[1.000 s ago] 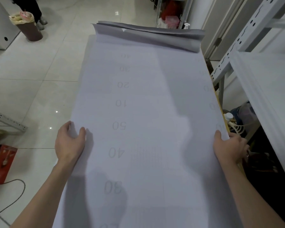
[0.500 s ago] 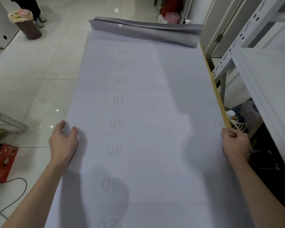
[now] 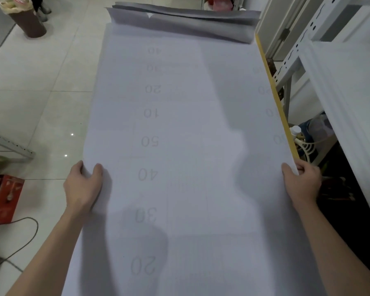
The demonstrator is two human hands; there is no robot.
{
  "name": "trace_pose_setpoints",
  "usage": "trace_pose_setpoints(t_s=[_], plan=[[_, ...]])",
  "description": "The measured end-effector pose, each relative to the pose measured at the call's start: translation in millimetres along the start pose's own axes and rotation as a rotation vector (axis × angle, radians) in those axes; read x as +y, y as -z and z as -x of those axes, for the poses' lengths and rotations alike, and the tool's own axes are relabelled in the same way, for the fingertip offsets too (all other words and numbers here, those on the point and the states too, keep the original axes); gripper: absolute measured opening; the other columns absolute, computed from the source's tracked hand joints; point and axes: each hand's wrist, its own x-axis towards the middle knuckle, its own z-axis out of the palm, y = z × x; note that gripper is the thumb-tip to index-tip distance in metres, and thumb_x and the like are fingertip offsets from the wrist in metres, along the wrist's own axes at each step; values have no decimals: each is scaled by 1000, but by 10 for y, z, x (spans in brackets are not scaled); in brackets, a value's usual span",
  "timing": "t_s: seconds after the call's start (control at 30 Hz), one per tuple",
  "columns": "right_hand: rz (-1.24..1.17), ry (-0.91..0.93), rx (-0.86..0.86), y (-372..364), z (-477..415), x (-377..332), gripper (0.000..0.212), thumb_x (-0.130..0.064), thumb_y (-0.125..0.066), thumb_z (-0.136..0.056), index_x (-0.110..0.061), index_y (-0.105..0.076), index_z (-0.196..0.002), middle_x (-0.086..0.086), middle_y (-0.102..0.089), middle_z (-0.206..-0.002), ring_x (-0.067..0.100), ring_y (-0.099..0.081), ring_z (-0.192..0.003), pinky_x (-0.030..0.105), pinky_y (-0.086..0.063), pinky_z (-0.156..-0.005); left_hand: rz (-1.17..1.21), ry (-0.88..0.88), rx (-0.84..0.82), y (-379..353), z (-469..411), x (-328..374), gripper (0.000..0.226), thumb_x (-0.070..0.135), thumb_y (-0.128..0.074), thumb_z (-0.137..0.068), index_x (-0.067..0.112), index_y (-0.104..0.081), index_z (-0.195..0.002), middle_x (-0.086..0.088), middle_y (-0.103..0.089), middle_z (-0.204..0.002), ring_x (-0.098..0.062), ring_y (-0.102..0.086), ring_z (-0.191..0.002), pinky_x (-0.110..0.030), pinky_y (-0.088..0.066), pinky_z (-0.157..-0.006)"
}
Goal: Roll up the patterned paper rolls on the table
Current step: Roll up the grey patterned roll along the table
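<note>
A long white paper sheet [image 3: 186, 129] with a faint grid and mirrored numbers lies flat along the table and covers almost all of it. Its far end [image 3: 184, 24] is folded and bunched into a flattened stack. My left hand [image 3: 82, 186] grips the sheet's left edge, thumb on top and fingers curled under. My right hand [image 3: 301, 182] grips the right edge the same way, level with the "40" mark. The table's yellow edge [image 3: 273, 86] shows along the right side of the sheet.
White metal shelving [image 3: 338, 67] stands close on the right, with bottles and cables [image 3: 303, 142] below it. On the tiled floor at left are a brown bin [image 3: 28, 20], a metal rail [image 3: 11, 144], a red box [image 3: 4, 199] and a black cable [image 3: 19, 238].
The paper has slid toward me along the table, the printed numbers sitting lower than before. Both hands keep their hold on the two side edges and drew back slightly.
</note>
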Motion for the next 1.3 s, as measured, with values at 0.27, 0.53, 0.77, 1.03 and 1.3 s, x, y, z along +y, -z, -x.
trace_pose_setpoints(t_s=[0.27, 0.53, 0.77, 1.03, 1.3], plan=[[83, -72, 31, 340, 562, 453, 30, -29, -64, -87, -8, -65, -109, 17, -51, -127, 35, -54, -108, 39, -40, -95, -124, 99, 68, 323, 668, -365, 60, 49, -52, -88, 11, -50, -134, -15, -59, -132, -40, -53, -121, -52, -43, -101], [57, -57, -12, 618, 930, 619, 35, -24, -66, -89, -7, -62, -119, 16, -46, -132, 34, -52, -111, 41, -42, -98, 27, 33, 28, 432, 1035, -547, 61, 40, -53, -93, 8, -42, -144, -9, -47, -148, -28, -41, -138, -43, -32, -115], [133, -66, 52, 897, 1500, 989, 32, -19, -62, -91, 0, -63, -117, 24, -51, -126, 40, -49, -113, 47, -39, -101, -197, 69, 123, 609, 1762, -889, 25, 35, -48, -89, 13, -44, -80, -13, -56, -87, -36, -51, -76, -43, -45, -63], [51, 58, -6, 1078, 1719, 1206, 35, -18, -70, -88, 3, -63, -115, 19, -50, -121, 33, -55, -100, 43, -46, -97, -67, -36, 63, 723, 2048, -1134, 22, 41, -50, -89, 20, -45, -84, -6, -59, -86, -29, -52, -81, -44, -43, -75], [8, -22, -22, 1387, 2138, 1462, 36, -18, -71, -86, 1, -64, -116, 17, -51, -121, 31, -58, -99, 35, -45, -95, -152, 109, 83, 887, 2765, -1431, 49, 41, -48, -94, 2, -51, -123, -25, -59, -124, -45, -54, -114, -53, -43, -97]])
